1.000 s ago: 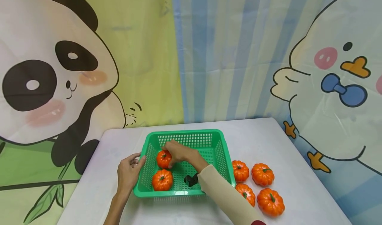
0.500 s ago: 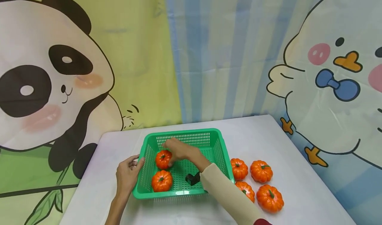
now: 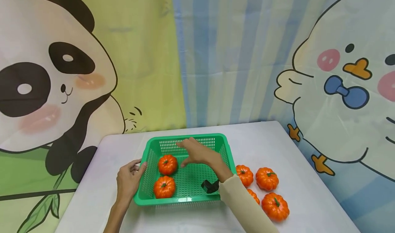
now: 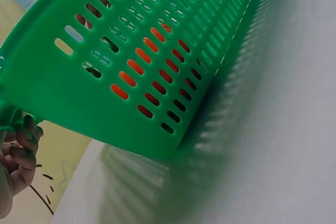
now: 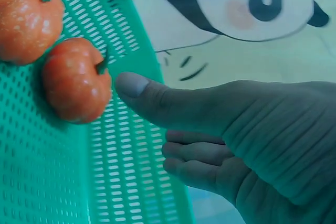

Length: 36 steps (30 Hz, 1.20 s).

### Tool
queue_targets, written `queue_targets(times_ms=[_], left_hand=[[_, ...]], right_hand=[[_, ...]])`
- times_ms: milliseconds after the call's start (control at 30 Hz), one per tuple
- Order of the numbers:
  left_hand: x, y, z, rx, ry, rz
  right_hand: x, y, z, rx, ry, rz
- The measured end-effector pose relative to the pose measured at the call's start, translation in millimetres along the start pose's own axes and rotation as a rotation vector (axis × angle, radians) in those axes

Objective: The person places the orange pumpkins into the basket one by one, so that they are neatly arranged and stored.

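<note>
A green plastic basket (image 3: 185, 200) with slotted walls stands on the table. My left hand (image 3: 128, 183) grips its left rim; in the left wrist view the curled fingers (image 4: 26, 145) show at the rim. Two small orange pumpkins sit inside along the left wall, a rear pumpkin (image 3: 167, 164) and a front pumpkin (image 3: 164, 187). Over the basket, just right of the rear pumpkin, my right hand (image 3: 199, 154) holds nothing. Its thumb (image 5: 157, 98) and fingers are spread apart, and the right wrist view shows the thumb tip close beside a pumpkin.
Right of the basket, several more pumpkins (image 3: 275, 206) lie on the white table (image 3: 308, 198), one partly hidden by the right sleeve (image 3: 243, 202). A black wrist-worn device (image 3: 210, 186) hangs over the basket. Behind the table hangs a cartoon-printed curtain (image 3: 213, 54).
My right hand has let go of the rear pumpkin and moved up and to the right, leaving it in the basket. The left hand stays on the rim.
</note>
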State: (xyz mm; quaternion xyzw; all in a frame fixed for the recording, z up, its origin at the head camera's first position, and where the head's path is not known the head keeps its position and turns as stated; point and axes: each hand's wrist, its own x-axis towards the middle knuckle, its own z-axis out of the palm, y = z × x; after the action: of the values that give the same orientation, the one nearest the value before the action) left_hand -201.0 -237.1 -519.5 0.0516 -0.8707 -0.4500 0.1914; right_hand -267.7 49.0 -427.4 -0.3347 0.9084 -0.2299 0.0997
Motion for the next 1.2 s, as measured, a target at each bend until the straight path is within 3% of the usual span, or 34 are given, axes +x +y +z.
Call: queue_targets(times_ms=[200, 633, 867, 1200], left_hand=[[-2.9, -0.8, -2.1, -0.012, 0.007, -0.001], [-3.4, -4.2, -2.7, 0.0, 0.007, -0.014], [-0.1, -3.1, -1.3, 0.01, -0.005, -0.032], [0.8, 0.7, -1.9, 0.024, -0.017, -0.036]], right_hand=[[-19.1, 5, -11, 0.088, 0.05, 0.027], [-74.1, 32, -37, 0.11, 0.193, 0.102], [-99.4, 50, -40, 0.1, 0.239, 0.14], [-144.2, 74, -37, 0.078, 0.343, 0.277]])
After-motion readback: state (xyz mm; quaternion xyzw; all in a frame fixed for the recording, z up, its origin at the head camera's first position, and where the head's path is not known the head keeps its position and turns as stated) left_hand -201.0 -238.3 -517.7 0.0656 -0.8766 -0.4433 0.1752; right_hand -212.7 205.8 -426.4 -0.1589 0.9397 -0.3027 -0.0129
